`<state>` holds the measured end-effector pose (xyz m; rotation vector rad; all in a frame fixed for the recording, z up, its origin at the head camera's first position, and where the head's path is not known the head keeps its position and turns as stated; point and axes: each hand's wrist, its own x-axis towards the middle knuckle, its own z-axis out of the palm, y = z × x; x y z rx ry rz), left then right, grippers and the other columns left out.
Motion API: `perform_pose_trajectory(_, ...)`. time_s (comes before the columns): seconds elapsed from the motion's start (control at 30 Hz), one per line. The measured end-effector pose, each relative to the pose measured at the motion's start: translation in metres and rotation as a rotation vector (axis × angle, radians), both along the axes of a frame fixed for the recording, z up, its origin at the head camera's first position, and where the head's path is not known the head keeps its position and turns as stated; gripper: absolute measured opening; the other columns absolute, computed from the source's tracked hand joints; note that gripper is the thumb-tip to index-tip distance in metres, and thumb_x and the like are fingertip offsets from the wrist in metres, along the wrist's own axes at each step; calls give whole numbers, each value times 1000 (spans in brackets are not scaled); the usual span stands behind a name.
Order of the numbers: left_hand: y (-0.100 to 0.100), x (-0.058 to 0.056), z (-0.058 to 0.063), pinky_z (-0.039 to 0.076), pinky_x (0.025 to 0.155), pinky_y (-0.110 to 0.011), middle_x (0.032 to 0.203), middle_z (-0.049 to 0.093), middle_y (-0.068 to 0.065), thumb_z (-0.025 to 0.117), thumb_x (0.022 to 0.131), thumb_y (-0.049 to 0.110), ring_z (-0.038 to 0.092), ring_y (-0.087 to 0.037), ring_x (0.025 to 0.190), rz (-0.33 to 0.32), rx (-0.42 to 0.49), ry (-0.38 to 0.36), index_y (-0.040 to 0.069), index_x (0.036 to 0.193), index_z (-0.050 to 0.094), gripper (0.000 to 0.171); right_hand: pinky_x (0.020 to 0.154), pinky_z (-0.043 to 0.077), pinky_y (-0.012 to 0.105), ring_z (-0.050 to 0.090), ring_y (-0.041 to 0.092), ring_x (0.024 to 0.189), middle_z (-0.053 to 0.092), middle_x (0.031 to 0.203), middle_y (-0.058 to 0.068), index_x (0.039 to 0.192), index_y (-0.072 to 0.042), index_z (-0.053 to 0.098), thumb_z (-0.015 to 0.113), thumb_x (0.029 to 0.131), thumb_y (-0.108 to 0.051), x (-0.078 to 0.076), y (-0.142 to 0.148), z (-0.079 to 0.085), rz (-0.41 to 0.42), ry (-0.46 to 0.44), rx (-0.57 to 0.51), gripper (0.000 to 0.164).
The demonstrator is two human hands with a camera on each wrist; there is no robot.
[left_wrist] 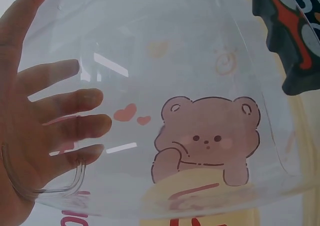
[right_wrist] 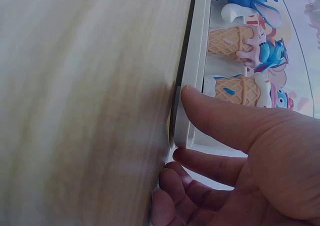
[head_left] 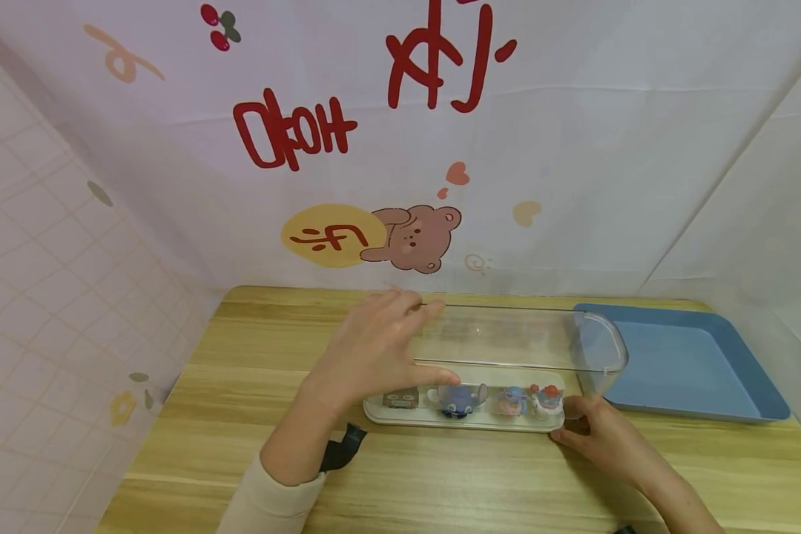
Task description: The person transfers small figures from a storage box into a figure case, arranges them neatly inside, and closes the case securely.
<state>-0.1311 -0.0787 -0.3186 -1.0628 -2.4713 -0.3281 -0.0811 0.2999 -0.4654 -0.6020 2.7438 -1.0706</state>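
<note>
A clear plastic cover [head_left: 507, 340] is raised at a tilt over a long white display base [head_left: 467, 424]. My left hand [head_left: 370, 345] holds the cover's left end, thumb at the front and fingers spread behind, seen through the plastic in the left wrist view. On the base stands a row of small figurines: a brown boxy one [head_left: 400, 399], a blue big-eared one [head_left: 462, 400] and ice-cream-cone ones [right_wrist: 232, 41]. My right hand [head_left: 604, 437] grips the base's right end, with the thumb [right_wrist: 210, 103] on its front edge and the fingers at the corner.
A blue tray [head_left: 697, 363] lies at the right of the wooden table [head_left: 427, 482], partly behind the cover's right end. A white cloth wall with a printed bear [head_left: 417, 239] rises at the table's back edge. A black strap piece [head_left: 343, 449] shows by the left wrist.
</note>
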Motion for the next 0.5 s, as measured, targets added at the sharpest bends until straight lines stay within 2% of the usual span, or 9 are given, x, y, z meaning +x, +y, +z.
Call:
perform_pose_trajectory(0.13,1,0,-1,53,100,-36,107,69,-1,79,70,81,67,-19,100,13,-14,-27,13,135,71,95,78,61,28,71,7,99,75,111,4,114,-7,76,84,89,-14,-1,0,0,20,-4,-30,28)
perform_pose_trajectory(0.37,2,0,-2,56,87,-35,110,69,-1,78,69,82,67,-19,99,31,-35,-61,14,136,71,95,77,60,27,74,13,95,76,110,4,114,-8,77,84,89,-13,-2,1,0,25,-24,-44,26)
perform_pose_trajectory(0.5,3,-1,-4,56,89,-36,111,70,-1,78,69,82,67,-21,103,40,-44,-76,14,136,71,96,73,57,25,69,9,87,74,103,0,108,-12,77,85,88,-13,-1,0,1,-5,-27,-6,21)
